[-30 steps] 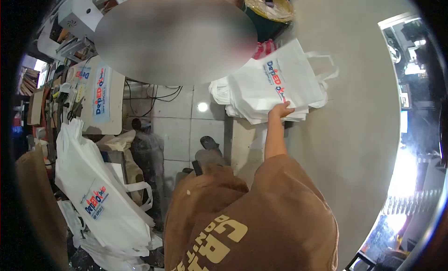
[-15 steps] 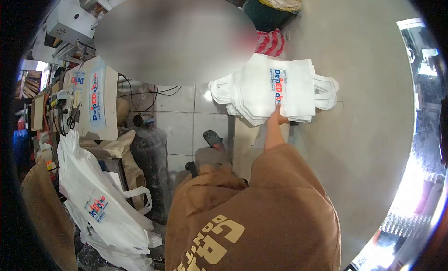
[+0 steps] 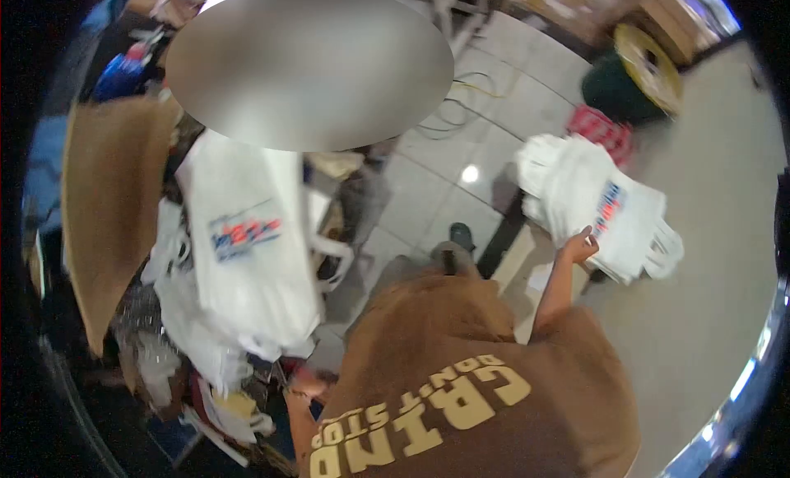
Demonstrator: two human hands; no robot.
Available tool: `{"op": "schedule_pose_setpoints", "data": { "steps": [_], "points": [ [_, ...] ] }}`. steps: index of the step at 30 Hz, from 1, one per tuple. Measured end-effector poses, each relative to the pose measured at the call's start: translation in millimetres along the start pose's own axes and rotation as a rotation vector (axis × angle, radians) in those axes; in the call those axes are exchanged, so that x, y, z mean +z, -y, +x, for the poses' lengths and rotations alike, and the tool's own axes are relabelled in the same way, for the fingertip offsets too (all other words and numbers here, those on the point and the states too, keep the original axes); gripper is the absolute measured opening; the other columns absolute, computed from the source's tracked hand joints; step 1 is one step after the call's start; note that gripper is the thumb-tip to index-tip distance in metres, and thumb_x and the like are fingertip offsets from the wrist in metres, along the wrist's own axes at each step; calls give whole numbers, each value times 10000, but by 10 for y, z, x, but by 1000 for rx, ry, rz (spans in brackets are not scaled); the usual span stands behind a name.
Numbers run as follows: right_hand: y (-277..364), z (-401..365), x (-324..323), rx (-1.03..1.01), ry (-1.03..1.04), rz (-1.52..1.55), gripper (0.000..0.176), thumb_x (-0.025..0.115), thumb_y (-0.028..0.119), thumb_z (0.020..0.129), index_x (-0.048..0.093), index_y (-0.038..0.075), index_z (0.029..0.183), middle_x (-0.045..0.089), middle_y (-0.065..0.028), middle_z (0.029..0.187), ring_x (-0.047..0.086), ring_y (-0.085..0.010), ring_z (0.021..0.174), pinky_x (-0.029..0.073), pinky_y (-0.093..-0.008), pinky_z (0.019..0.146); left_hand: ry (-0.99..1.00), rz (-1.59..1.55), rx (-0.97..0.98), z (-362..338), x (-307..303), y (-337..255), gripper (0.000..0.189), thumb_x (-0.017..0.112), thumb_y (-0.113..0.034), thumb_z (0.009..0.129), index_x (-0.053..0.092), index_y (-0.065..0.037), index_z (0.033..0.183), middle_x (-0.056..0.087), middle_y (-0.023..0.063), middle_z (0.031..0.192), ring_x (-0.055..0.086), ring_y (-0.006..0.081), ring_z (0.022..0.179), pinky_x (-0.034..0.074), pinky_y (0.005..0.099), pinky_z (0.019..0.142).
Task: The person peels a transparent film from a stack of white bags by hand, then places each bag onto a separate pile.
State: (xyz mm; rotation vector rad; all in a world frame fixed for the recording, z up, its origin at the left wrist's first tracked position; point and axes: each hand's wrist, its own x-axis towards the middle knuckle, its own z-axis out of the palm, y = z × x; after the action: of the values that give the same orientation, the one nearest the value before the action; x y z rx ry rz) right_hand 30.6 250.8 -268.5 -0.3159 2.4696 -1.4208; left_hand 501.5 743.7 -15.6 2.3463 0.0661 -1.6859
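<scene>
A stack of white printed bags (image 3: 576,177) with looped handles lies at the right, on the edge of a pale surface. My right hand (image 3: 580,247) is at its near edge, with fingers loosely bent and partly apart, holding nothing that I can see. Low at the left, my left hand (image 3: 308,385) shows beside my shirt, smeared by motion; its fingers cannot be read. Just above it hangs or leans a large white printed bag (image 3: 251,289) with a side handle, near other white plastic bags (image 3: 193,313).
A brown board (image 3: 119,206) stands at the far left. Tiled floor (image 3: 428,190) with cables (image 3: 453,116) runs through the middle. A green round container (image 3: 621,91) and a red-and-white striped bag (image 3: 601,132) sit behind the stack. A blurred oval hides the upper middle.
The view has swung left, so the stack now sits farther right and the large white bag is nearer the middle. My left hand has come into view; my right hand stays by the stack.
</scene>
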Motion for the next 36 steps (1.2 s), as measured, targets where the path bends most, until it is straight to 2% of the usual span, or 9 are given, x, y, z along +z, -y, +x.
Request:
{"op": "schedule_pose_setpoints", "data": {
  "steps": [2, 3, 4, 6, 8, 11, 14, 21, 36],
  "points": [
    [-386, -245, 380, -374, 539, 80, 365, 701, 347, 904, 619, 3, 993, 601, -62, 840, 550, -188, 772, 466, -332, 724, 213, 199, 49, -476, -199, -747, 229, 704, -180, 900, 700, -30, 1073, 712, 76, 977, 647, 132, 836, 522, 298, 737],
    [-47, -843, 385, -215, 816, 154, 285, 678, 290, 926, 646, 8, 953, 577, -18, 829, 521, -131, 766, 441, -277, 671, 281, 272, 125, -726, -287, -1105, 224, 706, -180, 899, 707, -27, 1062, 719, 74, 964, 654, 131, 824, 529, 295, 727],
    [275, -1431, 324, -325, 1067, 225, 248, 661, 265, 938, 655, 18, 959, 575, 4, 796, 509, -103, 716, 423, -245, 619, 300, 306, 239, -911, -379, -1455, 220, 709, -181, 897, 715, -23, 1052, 726, 72, 952, 660, 129, 812, 536, 291, 717],
    [872, -2460, 75, -378, 1495, 124, 229, 660, 263, 938, 669, 35, 966, 582, 34, 758, 515, -68, 677, 428, -229, 594, 36, 189, 612, -951, -499, -1961, 157, 738, -158, 850, 736, -6, 885, 723, 68, 830, 665, 161, 759, 531, 301, 716],
    [1293, -3317, -248, -307, 1888, 51, 248, 702, 229, 918, 673, 7, 1025, 657, -41, 841, 593, -93, 766, 486, -249, 687, -553, 350, 1099, -559, -591, -2331, 130, 761, -93, 778, 705, -15, 865, 705, 102, 887, 653, 185, 791, 515, 317, 745],
    [1677, -4178, -792, -465, 2139, 162, 385, 756, 148, 859, 562, -20, 1146, 608, -26, 900, 549, -76, 769, 474, -224, 699, -732, 452, 1431, -67, -602, -2703, 280, 756, -94, 732, 649, -30, 984, 609, 178, 1296, 525, 349, 1281, 406, 448, 1062],
    [1551, -4541, -862, -302, 2097, 204, 444, 785, 67, 813, 512, -35, 1147, 597, -33, 931, 538, -71, 789, 465, -209, 716, -598, 467, 1472, 165, -540, -2797, 309, 758, -123, 740, 637, -27, 1008, 537, 184, 1401, 383, 370, 1403, 306, 515, 1134],
    [1434, -4535, -863, 38, 2062, 260, 364, 717, -12, 845, 523, -12, 1153, 593, -21, 921, 581, -79, 802, 504, -224, 723, -606, 606, 1512, 93, -602, -2778, 379, 785, -204, 747, 654, -32, 1058, 536, 163, 1411, 435, 362, 1362, 311, 519, 1122],
    [1502, -4644, -971, 39, 1934, 399, 520, 705, -38, 816, 426, 21, 1250, 584, -59, 926, 586, -98, 826, 491, -233, 752, -739, 719, 1698, 288, -626, -2765, 223, 745, -176, 794, 682, -53, 970, 621, 116, 1311, 557, 311, 1250, 396, 483, 996]
  ]
}}
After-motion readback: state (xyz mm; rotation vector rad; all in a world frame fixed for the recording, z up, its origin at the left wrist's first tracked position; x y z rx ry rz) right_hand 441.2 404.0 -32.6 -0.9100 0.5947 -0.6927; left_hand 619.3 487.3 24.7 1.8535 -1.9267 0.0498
